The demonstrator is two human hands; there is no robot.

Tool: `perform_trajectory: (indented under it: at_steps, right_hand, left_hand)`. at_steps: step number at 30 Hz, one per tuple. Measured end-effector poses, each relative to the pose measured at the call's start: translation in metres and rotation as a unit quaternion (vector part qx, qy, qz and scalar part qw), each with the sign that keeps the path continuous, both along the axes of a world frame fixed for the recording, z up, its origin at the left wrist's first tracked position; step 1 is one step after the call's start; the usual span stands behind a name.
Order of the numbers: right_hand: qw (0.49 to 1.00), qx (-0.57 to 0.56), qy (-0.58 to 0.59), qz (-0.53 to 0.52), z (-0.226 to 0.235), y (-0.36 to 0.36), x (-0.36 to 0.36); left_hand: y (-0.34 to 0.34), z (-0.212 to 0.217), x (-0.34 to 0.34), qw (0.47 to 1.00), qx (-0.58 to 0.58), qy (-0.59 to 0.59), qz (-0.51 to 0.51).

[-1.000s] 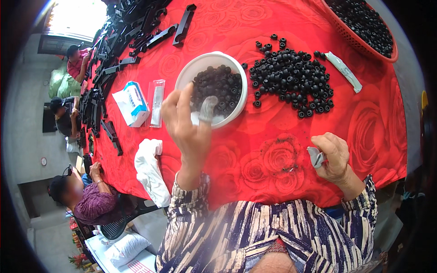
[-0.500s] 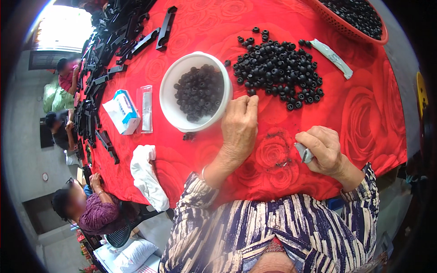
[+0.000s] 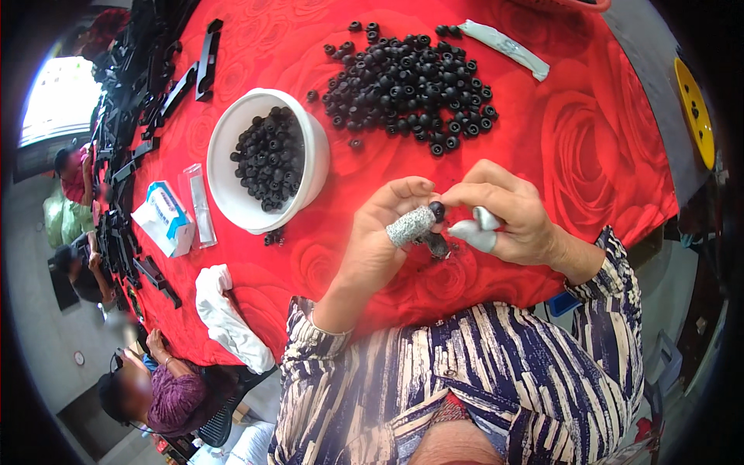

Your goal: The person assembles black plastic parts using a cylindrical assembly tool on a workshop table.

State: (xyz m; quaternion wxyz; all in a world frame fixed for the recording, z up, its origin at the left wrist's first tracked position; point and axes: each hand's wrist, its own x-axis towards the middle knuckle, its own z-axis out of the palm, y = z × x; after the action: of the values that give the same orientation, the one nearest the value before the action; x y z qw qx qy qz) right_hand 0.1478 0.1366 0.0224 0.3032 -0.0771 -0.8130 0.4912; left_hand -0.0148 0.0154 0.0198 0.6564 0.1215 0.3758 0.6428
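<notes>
My left hand [image 3: 377, 232] is closed on a small black round part [image 3: 437, 211] with a hole in its end. A speckled grey wrap [image 3: 411, 226] covers one of its fingers. Close against it, my right hand [image 3: 508, 213] is curled, its index fingertip at the black part. Pale grey-white pieces [image 3: 474, 235] show at its fingers, either finger covers or something held; I cannot tell which. Black crumbs and a dark bit [image 3: 438, 246] appear just below the fingers. Ahead lies a loose pile of similar black parts [image 3: 411, 85]. A white bowl [image 3: 225, 174] at left holds more.
On the red rose-patterned cloth [image 3: 612, 155] lie a pale narrow packet [image 3: 505, 48], a blue-and-white box [image 3: 165, 221], a clear sleeve [image 3: 200, 205] and a white cloth [image 3: 229, 318]. Long black parts [image 3: 116, 178] crowd the far left. Other people sit along the left side.
My left hand has come from the bowl's right rim toward my right hand, and a black round part is now between its fingers. The whole view has shifted, moving the table things leftward.
</notes>
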Motion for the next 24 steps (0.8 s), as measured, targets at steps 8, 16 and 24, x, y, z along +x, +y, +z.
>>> perform_trajectory:
  at_steps: [8,16,24]
  right_hand:
    - [0.998,-0.025,-0.006,0.052,-0.005,0.004,-0.001]
    - [0.997,0.072,0.005,0.031,-0.002,0.000,-0.001]
    - [0.999,0.020,-0.016,0.046,-0.001,0.000,-0.001]
  left_hand:
    - [-0.003,-0.014,0.005,0.990,-0.069,-0.099,-0.068]
    - [-0.011,-0.008,0.002,0.987,-0.087,-0.072,-0.113]
    - [-0.016,-0.018,0.010,0.989,-0.040,-0.116,-0.078]
